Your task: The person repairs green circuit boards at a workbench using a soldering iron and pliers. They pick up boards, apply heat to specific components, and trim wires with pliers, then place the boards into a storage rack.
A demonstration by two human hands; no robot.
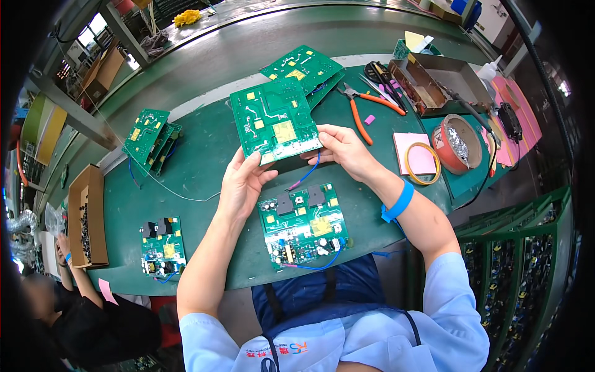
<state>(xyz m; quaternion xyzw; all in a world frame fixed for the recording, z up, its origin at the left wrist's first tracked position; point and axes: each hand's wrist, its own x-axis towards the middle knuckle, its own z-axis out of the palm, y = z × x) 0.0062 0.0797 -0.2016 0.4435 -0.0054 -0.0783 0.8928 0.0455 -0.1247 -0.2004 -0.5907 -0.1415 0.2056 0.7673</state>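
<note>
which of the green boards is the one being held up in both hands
The large board at centre, solder side up, gripped by left hand and right hand; the others lie on the table.

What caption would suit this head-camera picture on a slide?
Both hands, left hand and right hand, hold a green circuit board above another board.

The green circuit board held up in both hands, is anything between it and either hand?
No. The left hand and right hand both grip the lower edge of the green circuit board directly; nothing visible lies between.

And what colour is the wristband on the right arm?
Blue wristband, clearest in the head view, just behind the right hand.
</note>
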